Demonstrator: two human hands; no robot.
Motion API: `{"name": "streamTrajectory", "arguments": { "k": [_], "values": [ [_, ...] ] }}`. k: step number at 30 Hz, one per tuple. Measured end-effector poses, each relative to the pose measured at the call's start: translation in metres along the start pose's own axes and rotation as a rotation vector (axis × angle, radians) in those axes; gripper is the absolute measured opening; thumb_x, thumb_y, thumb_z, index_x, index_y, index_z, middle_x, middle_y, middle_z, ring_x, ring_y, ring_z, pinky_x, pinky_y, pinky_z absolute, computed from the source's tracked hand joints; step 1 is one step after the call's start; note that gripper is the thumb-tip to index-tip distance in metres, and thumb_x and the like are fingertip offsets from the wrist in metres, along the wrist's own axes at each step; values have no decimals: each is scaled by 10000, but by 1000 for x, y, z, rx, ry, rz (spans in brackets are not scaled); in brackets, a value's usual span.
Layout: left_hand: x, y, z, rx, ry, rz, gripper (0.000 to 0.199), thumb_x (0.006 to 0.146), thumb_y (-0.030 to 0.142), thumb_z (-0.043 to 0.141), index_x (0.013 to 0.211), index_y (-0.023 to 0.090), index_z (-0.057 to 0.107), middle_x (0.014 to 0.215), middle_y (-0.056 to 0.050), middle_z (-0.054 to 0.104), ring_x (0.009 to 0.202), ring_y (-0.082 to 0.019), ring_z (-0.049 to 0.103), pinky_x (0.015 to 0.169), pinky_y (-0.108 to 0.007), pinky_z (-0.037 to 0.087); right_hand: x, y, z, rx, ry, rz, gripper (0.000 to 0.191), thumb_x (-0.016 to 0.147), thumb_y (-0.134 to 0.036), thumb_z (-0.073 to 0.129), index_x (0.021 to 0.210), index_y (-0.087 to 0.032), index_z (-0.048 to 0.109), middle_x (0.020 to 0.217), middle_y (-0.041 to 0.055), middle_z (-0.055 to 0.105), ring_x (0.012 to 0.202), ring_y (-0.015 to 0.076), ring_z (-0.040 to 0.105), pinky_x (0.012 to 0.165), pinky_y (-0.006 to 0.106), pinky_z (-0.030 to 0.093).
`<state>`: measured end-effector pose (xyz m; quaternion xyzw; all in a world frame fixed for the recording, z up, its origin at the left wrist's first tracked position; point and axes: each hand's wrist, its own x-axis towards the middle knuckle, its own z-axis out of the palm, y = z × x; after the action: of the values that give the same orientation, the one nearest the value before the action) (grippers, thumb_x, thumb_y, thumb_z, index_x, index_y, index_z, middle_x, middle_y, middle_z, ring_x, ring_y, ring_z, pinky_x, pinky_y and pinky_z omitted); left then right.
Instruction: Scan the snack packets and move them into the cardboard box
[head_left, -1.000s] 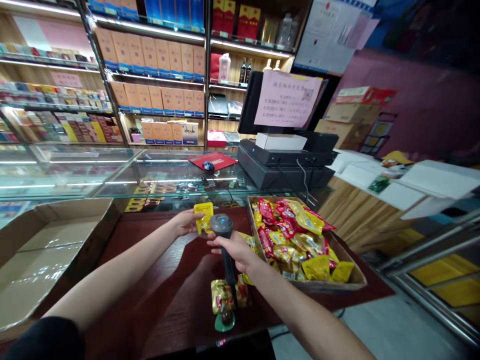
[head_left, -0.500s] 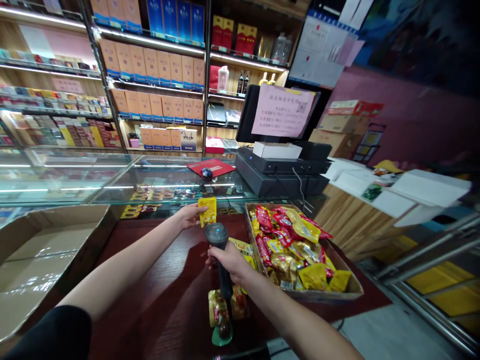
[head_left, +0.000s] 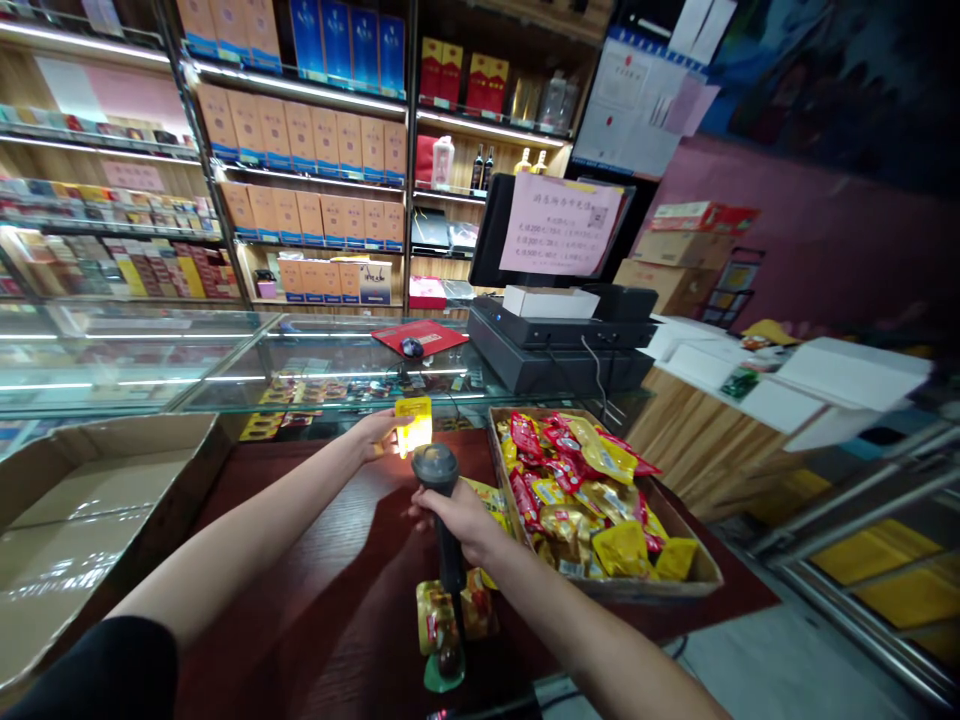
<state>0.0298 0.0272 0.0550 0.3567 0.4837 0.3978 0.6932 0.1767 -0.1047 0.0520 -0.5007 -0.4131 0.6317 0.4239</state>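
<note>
Two things are held above the bench (head_left: 315,600): your left hand (head_left: 380,437), nearly closed, pinches the packet (head_left: 415,425) by its edge, apparently leaving its face uncovered; your right hand (head_left: 461,518) wraps around the scanner (head_left: 435,468), just beside the packet (brightly lit).

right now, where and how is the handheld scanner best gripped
Probably by its slim dark handle, just below the wider head, from the right: the right hand wraps it there, leaving the head clear to face the lit yellow packet.
</note>
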Motion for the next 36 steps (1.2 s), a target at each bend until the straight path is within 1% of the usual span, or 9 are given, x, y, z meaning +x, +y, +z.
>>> {"name": "streamTrajectory", "arguments": {
  "k": [3, 5, 12, 17, 21, 24, 29, 33, 36],
  "values": [
    [-8, -2, 3, -6, -28, -23, 291, 731, 134, 672, 1005, 175, 586, 891, -59, 691, 708, -166, 667, 644, -297, 548, 2, -9, -9, -34, 155, -140, 175, 568, -159, 634, 742, -145, 623, 645, -20, 625, 605, 102, 559, 578, 210, 424],
    [-14, -5, 9, -10, -78, -46, 276, 743, 130, 658, 1007, 168, 586, 887, -64, 692, 703, -166, 668, 655, -305, 552, 5, -17, -16, -4, 205, -143, 193, 574, -162, 636, 767, -147, 636, 633, -25, 626, 596, 102, 555, 570, 208, 414],
    [-36, 0, 52, -45, -280, -160, 285, 797, 346, 612, 974, 123, 608, 912, -120, 679, 802, -203, 667, 728, -319, 551, 8, -51, -51, 255, 149, 21, 179, 585, -91, 602, 755, -147, 611, 531, -34, 575, 512, 107, 555, 574, 243, 488],
    [-36, 25, 102, -111, -402, -244, 558, 813, 562, 471, 1067, 74, 566, 983, -191, 647, 899, -267, 645, 771, -383, 532, -6, -88, -93, 282, 197, -4, 112, 634, -39, 553, 667, -146, 563, 502, -37, 541, 469, 82, 524, 554, 218, 505],
    [-30, 38, 156, -119, -562, -232, 658, 809, 636, 374, 1144, 88, 522, 1060, -207, 620, 1013, -308, 602, 818, -450, 500, -30, -123, -133, 252, 235, -64, 104, 673, -37, 534, 679, -135, 568, 513, -20, 567, 458, 80, 527, 539, 204, 503],
    [-31, 38, 198, -89, -615, -234, 688, 809, 657, 331, 1156, 91, 512, 1094, -214, 604, 1038, -322, 584, 835, -496, 477, -52, -139, -165, 212, 272, -72, 91, 683, -61, 557, 736, -126, 590, 544, -6, 595, 471, 95, 551, 535, 221, 511],
    [-34, 24, 246, -34, -664, -289, 683, 820, 649, 315, 1129, 82, 536, 1115, -222, 596, 1074, -329, 558, 862, -502, 454, -82, -139, -211, 177, 356, -28, 97, 675, -63, 566, 741, -130, 589, 550, 2, 605, 477, 108, 564, 549, 246, 522],
    [-34, 14, 259, -8, -683, -302, 656, 825, 633, 332, 1130, 89, 533, 1091, -217, 608, 1095, -326, 545, 872, -513, 444, -92, -127, -232, 162, 405, -6, 99, 655, -65, 588, 729, -130, 591, 532, -6, 587, 472, 104, 547, 520, 231, 506],
    [-33, 13, 259, 9, -654, -299, 640, 832, 623, 329, 1139, 96, 524, 1067, -207, 616, 1110, -316, 538, 869, -497, 453, -94, -120, -236, 197, 360, -25, 121, 644, -58, 583, 735, -136, 594, 523, -17, 575, 458, 98, 523, 520, 233, 500]
  ]
}}
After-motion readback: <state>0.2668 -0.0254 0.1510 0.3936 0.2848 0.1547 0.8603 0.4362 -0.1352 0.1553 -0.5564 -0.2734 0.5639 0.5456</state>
